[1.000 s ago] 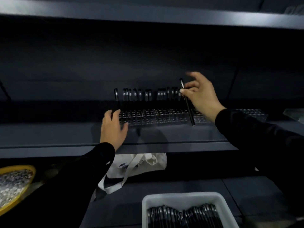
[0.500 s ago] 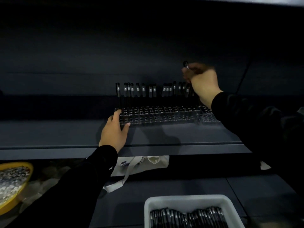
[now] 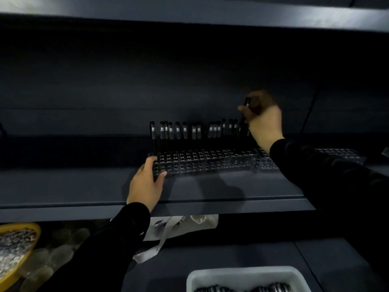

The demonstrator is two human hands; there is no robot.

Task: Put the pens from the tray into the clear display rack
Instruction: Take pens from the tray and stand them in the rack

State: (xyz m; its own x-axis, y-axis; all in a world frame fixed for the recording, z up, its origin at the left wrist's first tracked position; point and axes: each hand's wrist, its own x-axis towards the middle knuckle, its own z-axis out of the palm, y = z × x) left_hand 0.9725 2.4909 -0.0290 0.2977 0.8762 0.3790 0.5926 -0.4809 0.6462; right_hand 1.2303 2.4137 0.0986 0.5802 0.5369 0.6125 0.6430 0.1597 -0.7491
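A dark shelf [image 3: 84, 186] carries the clear display rack [image 3: 206, 162], set back from the front edge with a row of pens [image 3: 179, 131] standing upright along its rear holes, apparently so the front rows stay free for filling. A second clear rack [image 3: 341, 153] sits just beside it to the right, partly hidden by a black sleeve. Below, at the bottom edge of view, the white tray [image 3: 242, 275] holds more pens lying flat, so the job looks well short of finished. The left hand [image 3: 145, 186] rests on the shelf with its fingers and thumb curled over the rack's near left corner, most likely bracing it against sliding while a pen is pushed in. The right hand [image 3: 261, 121] is raised at the right end of the row, fingers closed round a dark pen [image 3: 245, 116] held nearly upright, its lower end down among the standing pens; whether it has entered a hole cannot be told in the gloom. A yellow bowl [image 3: 31, 232] and a white cloth bag [image 3: 179, 226] lie on the surface under the shelf.
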